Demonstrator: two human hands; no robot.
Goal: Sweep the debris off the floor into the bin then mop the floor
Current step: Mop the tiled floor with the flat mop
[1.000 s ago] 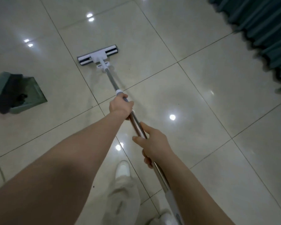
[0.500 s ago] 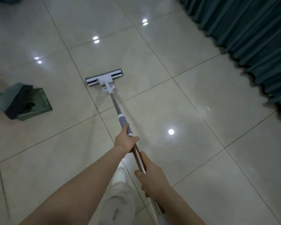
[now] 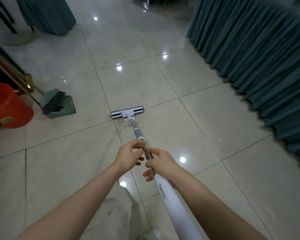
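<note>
The left hand (image 3: 128,156) has slid up the mop (image 3: 140,135) and now curls loosely round its shaft, just beside the right hand (image 3: 161,163), which grips it too. The mop head (image 3: 127,112) lies flat on the floor (image 3: 206,135), right of the dustpan (image 3: 59,104) and the red bucket (image 3: 9,106). Judging by this, the sweeping is done and the mopping is under way.
</note>
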